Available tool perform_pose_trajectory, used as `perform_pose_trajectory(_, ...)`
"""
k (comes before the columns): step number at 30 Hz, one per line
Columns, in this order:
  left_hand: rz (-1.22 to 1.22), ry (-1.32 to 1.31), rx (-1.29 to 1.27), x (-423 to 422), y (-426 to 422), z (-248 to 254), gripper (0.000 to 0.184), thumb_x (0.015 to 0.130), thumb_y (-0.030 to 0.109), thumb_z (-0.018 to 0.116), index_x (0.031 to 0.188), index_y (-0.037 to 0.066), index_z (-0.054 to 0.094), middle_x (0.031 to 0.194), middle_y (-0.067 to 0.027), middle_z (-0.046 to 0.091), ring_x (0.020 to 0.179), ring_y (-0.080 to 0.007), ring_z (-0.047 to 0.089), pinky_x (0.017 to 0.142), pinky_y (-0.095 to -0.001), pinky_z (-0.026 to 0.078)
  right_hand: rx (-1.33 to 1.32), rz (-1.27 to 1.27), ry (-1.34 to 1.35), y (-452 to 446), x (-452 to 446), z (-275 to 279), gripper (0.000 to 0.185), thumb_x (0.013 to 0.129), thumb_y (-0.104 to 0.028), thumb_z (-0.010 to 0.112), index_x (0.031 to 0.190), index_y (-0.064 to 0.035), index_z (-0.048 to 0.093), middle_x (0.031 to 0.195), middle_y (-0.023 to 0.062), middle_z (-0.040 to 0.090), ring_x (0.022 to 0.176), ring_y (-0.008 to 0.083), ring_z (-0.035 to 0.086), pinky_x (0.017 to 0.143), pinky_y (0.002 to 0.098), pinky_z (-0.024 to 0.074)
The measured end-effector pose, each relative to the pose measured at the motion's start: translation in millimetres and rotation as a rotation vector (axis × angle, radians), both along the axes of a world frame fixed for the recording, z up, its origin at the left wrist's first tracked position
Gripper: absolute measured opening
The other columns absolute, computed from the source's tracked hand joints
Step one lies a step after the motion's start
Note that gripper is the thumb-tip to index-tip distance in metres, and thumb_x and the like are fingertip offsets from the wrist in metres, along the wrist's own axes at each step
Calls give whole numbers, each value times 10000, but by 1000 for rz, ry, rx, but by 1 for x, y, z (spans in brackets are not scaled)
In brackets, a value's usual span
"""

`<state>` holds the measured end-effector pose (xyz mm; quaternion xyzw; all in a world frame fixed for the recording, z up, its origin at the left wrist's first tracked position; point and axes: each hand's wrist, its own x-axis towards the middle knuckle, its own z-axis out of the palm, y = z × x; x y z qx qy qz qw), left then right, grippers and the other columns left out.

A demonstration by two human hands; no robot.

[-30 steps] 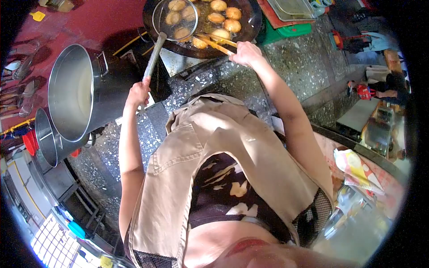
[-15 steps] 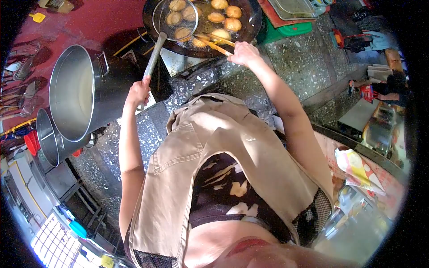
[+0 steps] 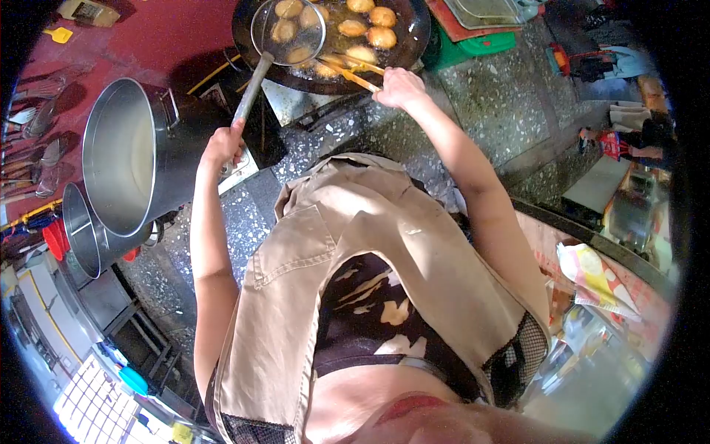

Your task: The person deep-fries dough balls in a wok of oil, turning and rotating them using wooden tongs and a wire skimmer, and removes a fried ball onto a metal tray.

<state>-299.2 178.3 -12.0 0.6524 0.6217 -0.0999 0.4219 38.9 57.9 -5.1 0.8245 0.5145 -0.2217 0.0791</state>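
My left hand (image 3: pixel 222 148) is wrapped round the long handle of a wire mesh skimmer (image 3: pixel 255 92), whose round net lies over the left part of a dark wok (image 3: pixel 421 44). In the oil float several golden-brown fried balls (image 3: pixel 381 38), some of them showing through the mesh. Long wooden chopsticks (image 3: pixel 356 78) are gripped in my right hand (image 3: pixel 400 88) at the near edge of the wok. Their tips reach in beside a paler ball (image 3: pixel 361 56), though I cannot tell whether they pinch it.
A large deep metal pot (image 3: pixel 122 148) stands left of the wok, a smaller pot (image 3: pixel 81 229) behind it. Utensils hang on the red wall (image 3: pixel 170 37). Right of the wok are a green tray lid (image 3: pixel 488 46) and a clear container (image 3: pixel 481 11). A plastic packet (image 3: pixel 592 274) lies at right.
My left hand and the skimmer handle have shifted slightly left. My right hand with the chopsticks has also moved a little left; the balls stay much as they were.
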Motion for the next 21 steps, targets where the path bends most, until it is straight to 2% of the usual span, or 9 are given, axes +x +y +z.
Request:
perform_pose_trajectory(11, -3, -13, 21, -1, 1, -4, 658, 875, 519, 335, 743, -81, 569, 493, -103, 518, 440, -194, 540, 484, -331, 425, 9, 4, -9, -2, -4, 7, 428, 695, -320, 609, 994, -14, 593, 1008, 125, 602, 953, 256, 575, 805, 344, 473)
perform_pose_trajectory(21, 39, -31, 1, 0, -1, -2, 663, 865, 528, 360, 756, -95, 560, 508, -102, 510, 415, -190, 521, 465, -331, 418, -1, 42, -22, -2, -5, 6, 434, 708, -312, 594, 1030, -23, 579, 1044, 117, 588, 987, 236, 563, 816, 334, 469)
